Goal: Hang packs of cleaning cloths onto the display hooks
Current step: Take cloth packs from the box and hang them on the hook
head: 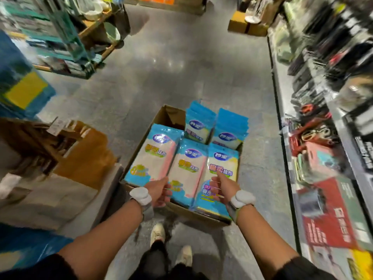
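We are gripping the soft, light, slippery packs near their bottom edges, our left hand and right hand curling round them, it looks like.

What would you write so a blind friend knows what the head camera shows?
A person's left hand grips the middle pack of cleaning cloths and right hand the right pack in a cardboard box on a shop floor.
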The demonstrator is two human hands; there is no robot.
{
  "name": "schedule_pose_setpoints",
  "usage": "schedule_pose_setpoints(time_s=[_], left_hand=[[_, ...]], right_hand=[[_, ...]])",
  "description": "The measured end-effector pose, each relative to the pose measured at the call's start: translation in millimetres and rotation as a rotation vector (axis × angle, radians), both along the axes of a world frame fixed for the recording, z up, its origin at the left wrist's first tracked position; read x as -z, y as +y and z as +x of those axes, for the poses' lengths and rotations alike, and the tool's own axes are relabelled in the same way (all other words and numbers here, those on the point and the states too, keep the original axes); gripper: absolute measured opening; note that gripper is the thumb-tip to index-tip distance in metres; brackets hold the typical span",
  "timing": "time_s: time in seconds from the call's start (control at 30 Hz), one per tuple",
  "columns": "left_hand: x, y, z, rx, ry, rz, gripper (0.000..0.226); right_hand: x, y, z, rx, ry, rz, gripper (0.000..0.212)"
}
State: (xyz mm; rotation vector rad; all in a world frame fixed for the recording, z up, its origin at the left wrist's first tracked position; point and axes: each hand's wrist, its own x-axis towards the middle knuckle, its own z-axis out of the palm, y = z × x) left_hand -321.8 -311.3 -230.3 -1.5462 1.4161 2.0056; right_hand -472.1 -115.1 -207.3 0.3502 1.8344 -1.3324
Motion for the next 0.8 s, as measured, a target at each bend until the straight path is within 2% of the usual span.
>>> schedule_pose_setpoints(time_s=[0.2, 0.37, 0.43, 0.53, 0.6, 0.67, 0.7, 0.8], left_hand=[[12, 12, -56, 0.197, -0.059, -0.002, 0.034], [46, 4, -116, 0.446, -0.113, 0.023, 0.031], [55, 5, -129, 0.482, -0.123, 0.002, 0.028], [74, 11, -153, 0.575, -0.163, -0.029, 0.028], [83, 17, -160, 0.609, -0.165, -0.043, 0.027], [91, 23, -166, 0.619, -0.156, -0.051, 0.028], [97, 27, -172, 0.625, -0.153, -0.043, 0.032], [106, 44, -186, 0.653, -0.145, -0.08, 0.043]], right_hand=[[33, 42, -34, 0.062, -0.039, 0.136, 0.025], [50, 46, -63, 0.113, -0.058, 0.239, 0.028], [59, 47, -68, 0.118, -0.023, 0.299, 0.029], [73, 41, -81, 0.006, -0.037, 0.36, 0.025], [67, 36, -83, -0.162, -0.015, 0.396, 0.041], [65, 29, -88, -0.283, 0.079, 0.476, 0.044], [68, 27, -92, -0.315, 0.131, 0.5, 0.044], [86, 23, -99, -0.456, 0.104, 0.577, 0.038]])
